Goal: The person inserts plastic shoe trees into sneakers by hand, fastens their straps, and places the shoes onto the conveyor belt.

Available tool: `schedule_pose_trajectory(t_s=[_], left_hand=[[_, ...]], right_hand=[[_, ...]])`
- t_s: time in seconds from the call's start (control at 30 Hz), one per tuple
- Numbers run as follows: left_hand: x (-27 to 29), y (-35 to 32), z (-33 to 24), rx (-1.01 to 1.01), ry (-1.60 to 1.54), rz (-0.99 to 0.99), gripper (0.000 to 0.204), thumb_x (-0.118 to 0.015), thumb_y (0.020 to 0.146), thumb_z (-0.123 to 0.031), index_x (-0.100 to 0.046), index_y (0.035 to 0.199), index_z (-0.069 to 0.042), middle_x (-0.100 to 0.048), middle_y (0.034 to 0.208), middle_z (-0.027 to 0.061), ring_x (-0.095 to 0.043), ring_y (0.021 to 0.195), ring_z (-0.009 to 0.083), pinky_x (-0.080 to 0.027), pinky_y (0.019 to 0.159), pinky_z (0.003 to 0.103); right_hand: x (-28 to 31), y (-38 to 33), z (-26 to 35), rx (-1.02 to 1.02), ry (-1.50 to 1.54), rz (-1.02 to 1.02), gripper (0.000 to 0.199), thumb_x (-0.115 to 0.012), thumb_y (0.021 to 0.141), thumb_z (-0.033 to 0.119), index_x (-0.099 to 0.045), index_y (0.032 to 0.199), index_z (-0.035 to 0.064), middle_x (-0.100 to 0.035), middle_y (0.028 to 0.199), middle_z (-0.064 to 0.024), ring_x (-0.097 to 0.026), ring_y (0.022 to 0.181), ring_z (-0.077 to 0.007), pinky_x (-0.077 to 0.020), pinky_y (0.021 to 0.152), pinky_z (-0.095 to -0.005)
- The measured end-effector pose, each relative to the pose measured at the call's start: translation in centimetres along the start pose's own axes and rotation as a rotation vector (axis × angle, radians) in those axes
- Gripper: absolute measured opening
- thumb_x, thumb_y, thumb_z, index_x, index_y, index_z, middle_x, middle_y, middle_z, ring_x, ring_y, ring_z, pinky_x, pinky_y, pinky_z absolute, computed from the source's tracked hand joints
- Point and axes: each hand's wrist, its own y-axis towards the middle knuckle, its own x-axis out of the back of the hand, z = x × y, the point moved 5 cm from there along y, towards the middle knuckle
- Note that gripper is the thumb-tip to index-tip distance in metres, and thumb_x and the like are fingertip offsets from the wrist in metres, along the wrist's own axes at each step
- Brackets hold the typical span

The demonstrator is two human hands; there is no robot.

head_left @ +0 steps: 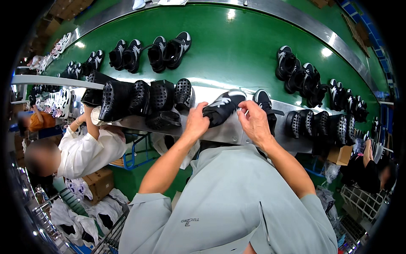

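Note:
A black sneaker with white markings lies tilted on the metal rail at the near edge of a green conveyor belt. My left hand grips its heel end. At the toe end my right hand holds it with fingers closed on the upper. A second black sneaker stands just right of my right hand.
Pairs of black and white sneakers ride the belt. Black perforated shoe moulds line the rail at left and more at right. A person in white works at my left, another at far right. Cardboard boxes and wire carts stand below.

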Motion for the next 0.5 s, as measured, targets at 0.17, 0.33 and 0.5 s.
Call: schedule_pose_trajectory(t_s=[0.17,0.33,0.5], left_hand=[[-4.3,1.3,0.2,0.118,0.097,0.085,0.049,-0.06,0.09,-0.028,-0.057,0.131,-0.002,-0.068,0.107,0.0316,-0.065,0.105,0.0469,-0.05,0.093,0.052],[-3.8,0.3,-1.4,-0.009,0.205,0.012,0.04,-0.057,0.093,-0.025,-0.062,0.127,-0.005,-0.07,0.102,0.0281,-0.066,0.098,0.0469,-0.051,0.089,0.053],[-5.1,0.8,-0.7,-0.183,0.287,-0.065,0.025,-0.053,0.094,-0.016,-0.058,0.107,0.005,-0.067,0.081,0.0299,-0.066,0.081,0.0487,-0.052,0.074,0.055]], right_hand=[[-4.9,0.3,-1.0,0.129,-0.219,0.172,0.03,-0.071,0.082,0.015,-0.057,0.108,0.0083,-0.061,0.098,-0.0113,-0.065,0.087,-0.0318,-0.0541,0.071,-0.044],[-6.1,0.3,-1.9,0.273,-0.398,0.142,0.022,-0.07,0.08,0.013,-0.057,0.096,0.0089,-0.055,0.088,-0.0091,-0.064,0.082,-0.0283,-0.0545,0.065,-0.0424],[-6.2,-0.6,-1.8,0.404,-0.33,0.037,0.016,-0.069,0.08,0.013,-0.058,0.091,0.0091,-0.054,0.085,-0.0071,-0.062,0.077,-0.0257,-0.0537,0.061,-0.039]])
